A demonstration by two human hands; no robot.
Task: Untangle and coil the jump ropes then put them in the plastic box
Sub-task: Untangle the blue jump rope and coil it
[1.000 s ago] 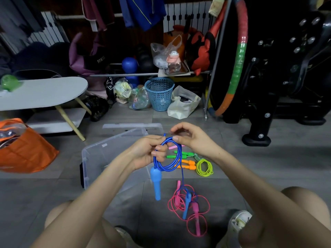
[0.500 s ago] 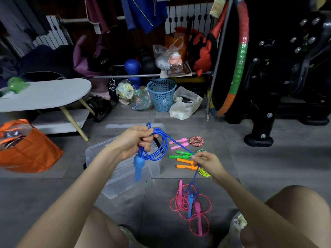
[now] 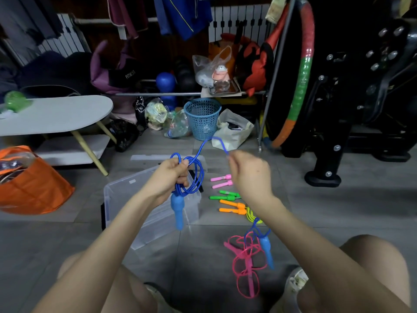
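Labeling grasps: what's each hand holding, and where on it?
Both hold the blue jump rope: left hand grips its coiled loops; right hand pinches the free cord farther along.

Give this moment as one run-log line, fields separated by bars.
step: coiling blue jump rope | left hand: grips coil | right hand: pinches free strand | plastic box: open | pink rope: tangled on floor

- A cluttered home storage and exercise room with a grey tiled floor [image 3: 338, 211].
- A black exercise machine [image 3: 372, 64] and a padded hula hoop [image 3: 302, 86] stand at the right.
- Clothes [image 3: 180, 16] hang before a white radiator [image 3: 239, 21].
- A bag lettered FITNESS [image 3: 126, 75], a blue waste basket [image 3: 202, 119] and coloured jump ropes [image 3: 225, 197] lie about.
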